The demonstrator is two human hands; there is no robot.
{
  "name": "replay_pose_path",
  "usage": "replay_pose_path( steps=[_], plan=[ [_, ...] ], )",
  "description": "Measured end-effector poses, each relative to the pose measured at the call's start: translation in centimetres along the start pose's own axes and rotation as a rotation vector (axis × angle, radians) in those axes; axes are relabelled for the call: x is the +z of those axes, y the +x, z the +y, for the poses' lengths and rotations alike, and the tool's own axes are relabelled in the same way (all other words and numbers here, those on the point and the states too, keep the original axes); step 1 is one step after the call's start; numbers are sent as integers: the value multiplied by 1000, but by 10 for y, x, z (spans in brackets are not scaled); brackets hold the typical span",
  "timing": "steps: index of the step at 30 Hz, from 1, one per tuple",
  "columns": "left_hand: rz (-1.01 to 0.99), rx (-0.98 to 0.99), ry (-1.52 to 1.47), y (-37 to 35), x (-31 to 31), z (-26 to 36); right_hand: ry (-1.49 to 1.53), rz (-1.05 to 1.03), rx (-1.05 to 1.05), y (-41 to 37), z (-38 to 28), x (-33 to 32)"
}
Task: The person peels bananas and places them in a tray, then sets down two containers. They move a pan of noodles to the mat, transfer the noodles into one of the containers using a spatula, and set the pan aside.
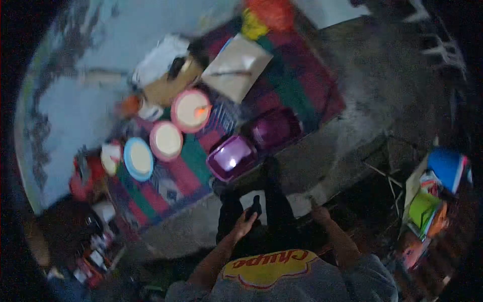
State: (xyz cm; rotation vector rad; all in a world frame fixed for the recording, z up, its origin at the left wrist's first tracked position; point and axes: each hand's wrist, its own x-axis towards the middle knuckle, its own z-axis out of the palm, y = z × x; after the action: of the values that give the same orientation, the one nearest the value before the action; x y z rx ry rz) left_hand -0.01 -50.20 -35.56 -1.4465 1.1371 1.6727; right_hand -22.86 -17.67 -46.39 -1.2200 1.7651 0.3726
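Keep gripping as now: fingers (250, 216) of the left hand (244, 225) curled and pressed together round the lower end of the small dark object (255, 206), with its upper end standing clear above them. Probably best to hold firm without squeezing hard, and to keep the wrist straight so as not to tip it. Cannot name the object in this dim light. Cannot tell either whether spread or closed at the right hand (320, 214); seen only as lowered just beside the dark trouser leg (274, 199), with nothing visible in it.

Held over the lap, above the grey floor (312, 151), just short of the near edge of the striped mat (151, 199). Worth staying clear of the two purple tubs (231, 158) at that near edge, nearest the left hand. Farther in, toward the mat's middle and left edge, two pink-rimmed plates (191, 110) and a blue-rimmed plate (138, 158), well apart from both hands.
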Motion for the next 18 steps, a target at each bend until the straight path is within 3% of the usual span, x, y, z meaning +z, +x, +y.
replay_pose_path(
  steps=[1, 2, 3, 4, 5, 6, 8, 9, 11, 12, 14, 15, 16, 18],
  plan=[
    [24, -151, 29, -15, -2, 22, -2, 43, 48, -19, 6, -1],
    [-45, 52, -52, -12, -5, 10, 268, 163, 188, -37, 5, -15],
    [-126, 113, -82, -22, -10, 28, 549, 326, 295, -54, 7, -24],
    [-209, 171, -116, -34, -13, 49, 588, 268, 421, -55, 16, -6],
    [-273, 90, -96, -81, -9, 95, 644, 342, 509, -69, 5, -7],
    [-323, 119, 17, -108, -3, 118, 1084, 658, 434, -77, -18, -11],
    [-271, 200, 315, -128, 4, 136, 1513, 1115, 368, -100, -63, -50],
    [-263, 239, 445, -126, 5, 139, 1402, 1010, 469, -119, -82, -82],
    [-485, 296, 670, -94, -9, 127, 1220, 739, 666, -158, -128, -115],
    [-575, 312, 778, -97, -7, 129, 1289, 787, 738, -168, -153, -109],
    [-441, 134, 916, -170, 28, 151, 1262, 727, 748, -185, -205, -89],
    [-626, 439, 923, -158, 21, 137, 1353, 822, 724, -203, -236, -90],
    [-666, 430, 994, -172, 25, 149, 1429, 913, 695, -224, -257, -113],
    [-968, 791, 1006, -181, 36, 122, 1914, 983, 573, -212, -294, -93]
  ],
)
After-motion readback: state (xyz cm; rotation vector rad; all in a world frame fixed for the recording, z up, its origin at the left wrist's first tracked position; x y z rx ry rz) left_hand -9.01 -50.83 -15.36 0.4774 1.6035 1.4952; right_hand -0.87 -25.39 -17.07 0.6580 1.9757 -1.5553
